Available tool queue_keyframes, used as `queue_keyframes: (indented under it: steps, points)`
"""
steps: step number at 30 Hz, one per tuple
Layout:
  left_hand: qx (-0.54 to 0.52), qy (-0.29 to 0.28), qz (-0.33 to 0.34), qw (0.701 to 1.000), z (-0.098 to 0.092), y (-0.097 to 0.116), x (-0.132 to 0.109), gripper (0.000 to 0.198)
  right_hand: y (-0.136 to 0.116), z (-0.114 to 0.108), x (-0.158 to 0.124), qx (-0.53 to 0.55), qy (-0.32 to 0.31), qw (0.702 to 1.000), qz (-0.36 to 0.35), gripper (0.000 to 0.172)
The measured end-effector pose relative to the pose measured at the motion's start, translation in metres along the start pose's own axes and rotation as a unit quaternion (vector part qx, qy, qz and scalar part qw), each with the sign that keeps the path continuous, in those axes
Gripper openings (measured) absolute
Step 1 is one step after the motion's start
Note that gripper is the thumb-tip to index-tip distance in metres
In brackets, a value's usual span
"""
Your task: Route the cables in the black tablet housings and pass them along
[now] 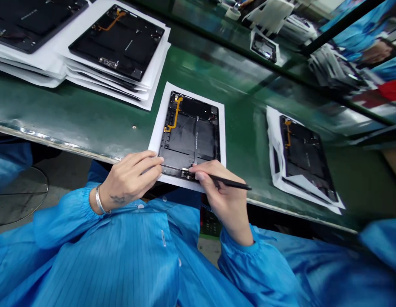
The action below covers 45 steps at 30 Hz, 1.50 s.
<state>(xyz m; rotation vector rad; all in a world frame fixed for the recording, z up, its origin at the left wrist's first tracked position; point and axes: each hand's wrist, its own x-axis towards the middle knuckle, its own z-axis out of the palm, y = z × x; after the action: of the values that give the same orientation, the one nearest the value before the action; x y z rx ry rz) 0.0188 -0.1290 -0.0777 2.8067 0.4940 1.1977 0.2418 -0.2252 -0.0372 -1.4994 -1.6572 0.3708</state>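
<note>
A tablet housing with its inside exposed [188,140] lies on a white sheet [159,123] in front of me. An orange flex cable [177,115] runs along its upper left. My left hand [130,177] rests at the housing's lower left corner, fingers stretched and holding nothing. In my right hand [225,192] is a slim black pen-like tool [232,183], pinched between thumb and fingers. Its tip end is at a small circuit board [187,174] on the housing's near edge; the fingers partly hide the contact.
Stacks of similar housings [121,42] with white sheets stand at the upper left. Another housing [308,153] lies on sheets to the right. A small part [134,127] sits on the green bench [89,111]. A dark rail [223,49] crosses behind; a co-worker's blue sleeve [354,34] is beyond.
</note>
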Motion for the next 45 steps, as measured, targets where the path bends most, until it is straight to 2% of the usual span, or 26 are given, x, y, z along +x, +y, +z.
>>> queue_keyframes:
  steps: [5, 13, 26, 30, 34, 38, 42, 45]
  points:
    - [-0.017, 0.011, -0.021, 1.0, 0.002, 0.0, -0.004, 0.022, -0.005, 0.014, -0.004, 0.04, 0.084, 0.996, 0.017, 0.016]
    - [-0.02, 0.024, -0.015, 0.999, 0.0, -0.003, -0.006, 0.028, -0.018, 0.031, 0.017, 0.038, 0.006, 0.998, -0.048, 0.015]
    - [-0.03, 0.033, -0.018, 0.999, 0.001, -0.003, -0.005, 0.023, -0.019, 0.038, 0.023, 0.045, -0.019, 0.998, -0.05, 0.017]
    - [-0.029, 0.029, -0.026, 0.999, 0.0, -0.002, -0.004, 0.023, -0.017, 0.035, 0.022, 0.041, -0.016, 0.998, -0.045, 0.016]
    - [-0.032, 0.02, -0.034, 0.999, -0.001, -0.001, -0.003, 0.024, -0.015, 0.022, 0.014, 0.002, 0.0, 1.0, -0.008, 0.017]
    - [-0.031, 0.02, -0.046, 0.998, 0.0, 0.0, -0.002, 0.026, -0.011, 0.012, 0.004, -0.012, 0.005, 1.0, -0.013, 0.014]
    - [-0.03, 0.017, -0.042, 0.999, 0.001, 0.001, -0.001, 0.025, -0.006, 0.01, -0.005, 0.006, 0.055, 0.998, 0.006, 0.015]
    - [-0.012, 0.008, -0.042, 0.999, 0.0, 0.002, 0.001, 0.021, -0.006, 0.013, -0.01, 0.007, 0.076, 0.997, -0.012, 0.016]
